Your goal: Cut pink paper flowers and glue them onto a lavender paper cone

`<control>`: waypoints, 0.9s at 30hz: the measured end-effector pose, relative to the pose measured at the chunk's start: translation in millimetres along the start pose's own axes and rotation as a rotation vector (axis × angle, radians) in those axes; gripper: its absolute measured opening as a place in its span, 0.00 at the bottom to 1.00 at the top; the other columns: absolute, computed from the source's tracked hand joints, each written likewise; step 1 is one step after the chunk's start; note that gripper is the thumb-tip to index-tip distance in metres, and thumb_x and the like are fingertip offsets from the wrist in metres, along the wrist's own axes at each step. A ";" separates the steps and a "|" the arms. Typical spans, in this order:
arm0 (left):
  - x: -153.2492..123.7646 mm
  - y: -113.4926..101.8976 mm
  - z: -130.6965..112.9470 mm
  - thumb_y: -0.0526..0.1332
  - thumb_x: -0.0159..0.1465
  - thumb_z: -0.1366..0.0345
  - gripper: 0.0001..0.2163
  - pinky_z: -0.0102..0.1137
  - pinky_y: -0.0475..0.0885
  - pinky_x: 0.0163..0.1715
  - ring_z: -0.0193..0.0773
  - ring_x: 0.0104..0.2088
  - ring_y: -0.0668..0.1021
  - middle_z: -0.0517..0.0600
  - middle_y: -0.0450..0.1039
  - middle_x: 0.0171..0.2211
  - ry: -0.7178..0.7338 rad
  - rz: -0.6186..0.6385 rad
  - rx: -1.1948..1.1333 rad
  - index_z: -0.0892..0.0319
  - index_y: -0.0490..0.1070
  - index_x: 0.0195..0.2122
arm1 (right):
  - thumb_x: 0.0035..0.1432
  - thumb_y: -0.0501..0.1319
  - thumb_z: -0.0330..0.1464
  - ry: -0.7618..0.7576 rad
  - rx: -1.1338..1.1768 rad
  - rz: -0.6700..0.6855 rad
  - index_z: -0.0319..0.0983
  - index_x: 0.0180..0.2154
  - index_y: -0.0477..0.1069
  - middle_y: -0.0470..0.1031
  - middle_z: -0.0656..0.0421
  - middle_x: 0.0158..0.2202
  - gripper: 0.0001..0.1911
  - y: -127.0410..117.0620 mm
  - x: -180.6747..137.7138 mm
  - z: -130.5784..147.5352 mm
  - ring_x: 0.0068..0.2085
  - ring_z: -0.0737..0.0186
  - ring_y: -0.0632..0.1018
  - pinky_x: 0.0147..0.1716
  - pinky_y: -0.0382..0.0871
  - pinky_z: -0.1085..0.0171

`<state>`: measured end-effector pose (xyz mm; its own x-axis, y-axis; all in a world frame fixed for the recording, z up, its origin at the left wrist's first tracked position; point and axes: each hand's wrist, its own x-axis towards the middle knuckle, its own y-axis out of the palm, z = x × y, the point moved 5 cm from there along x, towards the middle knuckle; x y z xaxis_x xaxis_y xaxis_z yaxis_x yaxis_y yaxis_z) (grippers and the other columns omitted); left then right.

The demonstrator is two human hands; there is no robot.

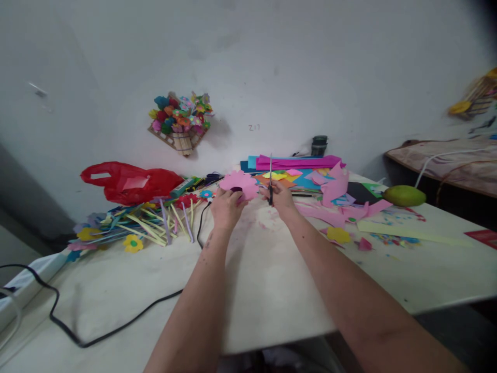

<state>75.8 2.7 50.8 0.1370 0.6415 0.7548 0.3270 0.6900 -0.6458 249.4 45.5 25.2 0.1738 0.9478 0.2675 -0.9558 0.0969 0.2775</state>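
Note:
My left hand (pixel 227 208) has its fingers closed on a large pink paper flower (pixel 238 181) with a scalloped edge. A small dark patch shows on the flower by my fingertips. In my right hand (pixel 281 199) is a pair of scissors (pixel 271 178), gripped by the dark handles with the blades pointing up and away from me. The blades are just right of the flower, apart from its edge. Pink paper scraps (pixel 334 189) lie to the right of my right hand.
A red plastic bag (pixel 130 181), paper-flower stems (pixel 151 223) and a black cable (pixel 128 321) lie left. At the back are folded magenta paper (pixel 298 162) and a dark jar (pixel 319 146). A green mango-like fruit (pixel 404 196) rests right. A flower basket (pixel 182 122) hangs on the wall.

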 end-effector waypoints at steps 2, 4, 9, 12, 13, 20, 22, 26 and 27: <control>-0.3 -0.1 1.8 0.67 0.56 0.57 0.10 0.36 0.62 0.35 0.49 0.41 0.71 0.53 0.78 0.33 -0.013 -0.023 -0.010 0.54 0.79 0.37 | 0.31 0.74 0.39 0.004 -0.002 -0.003 0.39 0.36 0.69 0.70 0.66 0.22 0.28 -0.7 -0.3 -0.3 0.21 0.69 0.71 0.16 0.58 0.71; -0.6 -0.2 4.7 0.67 0.56 0.58 0.09 0.36 0.62 0.36 0.49 0.41 0.71 0.53 0.78 0.33 -0.040 -0.054 -0.037 0.54 0.79 0.36 | 0.30 0.74 0.40 0.012 0.004 -0.012 0.39 0.37 0.68 0.70 0.66 0.23 0.30 -1.6 -0.5 -0.8 0.20 0.70 0.71 0.16 0.57 0.71; -1.2 -2.1 16.8 0.68 0.55 0.56 0.09 0.36 0.64 0.38 0.48 0.41 0.71 0.54 0.78 0.33 -0.203 -0.162 -0.146 0.54 0.79 0.33 | 0.29 0.74 0.39 0.029 0.015 -0.035 0.39 0.37 0.68 0.70 0.67 0.24 0.30 -2.9 0.7 -3.7 0.20 0.71 0.71 0.15 0.56 0.73; -3.3 -3.0 29.7 0.70 0.52 0.54 0.11 0.34 0.64 0.36 0.47 0.41 0.72 0.52 0.78 0.31 -0.424 -0.243 -0.254 0.53 0.78 0.32 | 0.30 0.74 0.39 0.032 0.002 -0.044 0.39 0.35 0.68 0.71 0.66 0.24 0.28 -3.2 1.5 -5.9 0.20 0.71 0.71 0.14 0.56 0.73; -4.5 -1.9 34.6 0.70 0.50 0.53 0.12 0.33 0.64 0.34 0.46 0.40 0.73 0.51 0.77 0.30 -0.511 -0.259 -0.318 0.53 0.78 0.32 | 0.30 0.74 0.38 0.032 -0.002 -0.047 0.39 0.35 0.68 0.71 0.66 0.24 0.27 -3.2 1.4 -6.4 0.20 0.71 0.71 0.13 0.56 0.73; -4.7 9.7 41.8 0.70 0.46 0.53 0.16 0.26 0.56 0.20 0.28 0.19 0.63 0.42 0.65 0.19 -0.801 -0.392 -1.167 0.59 0.71 0.26 | 0.35 0.72 0.32 0.046 -0.009 -0.046 0.40 0.34 0.69 0.70 0.67 0.22 0.21 0.9 -2.2 -9.9 0.22 0.68 0.73 0.14 0.58 0.73; -3.8 7.4 37.9 0.71 0.43 0.55 0.17 0.25 0.57 0.20 0.26 0.19 0.64 0.42 0.66 0.20 -0.821 -0.451 -1.285 0.60 0.70 0.26 | 0.36 0.72 0.31 0.059 -0.020 -0.037 0.40 0.35 0.70 0.72 0.66 0.22 0.20 2.5 -3.1 -11.9 0.22 0.67 0.74 0.14 0.59 0.72; -1.4 7.5 33.0 0.72 0.42 0.55 0.17 0.25 0.57 0.20 0.26 0.20 0.65 0.43 0.67 0.21 -0.805 -0.435 -1.337 0.61 0.71 0.26 | 0.37 0.72 0.34 0.076 -0.064 -0.004 0.40 0.37 0.71 0.72 0.65 0.23 0.21 5.2 -4.5 -15.2 0.23 0.65 0.75 0.14 0.57 0.72; -1.4 8.5 33.5 0.71 0.43 0.54 0.17 0.25 0.57 0.20 0.27 0.21 0.65 0.43 0.67 0.21 -0.794 -0.421 -1.314 0.61 0.71 0.26 | 0.36 0.72 0.35 0.076 -0.069 0.007 0.40 0.37 0.71 0.72 0.65 0.23 0.23 5.9 -4.9 -15.4 0.22 0.65 0.75 0.13 0.55 0.72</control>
<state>47.1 18.9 40.4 -0.5316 0.7821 0.3250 0.8153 0.3687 0.4464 239.2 46.1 11.3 0.1514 0.9685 0.1979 -0.9715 0.1088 0.2108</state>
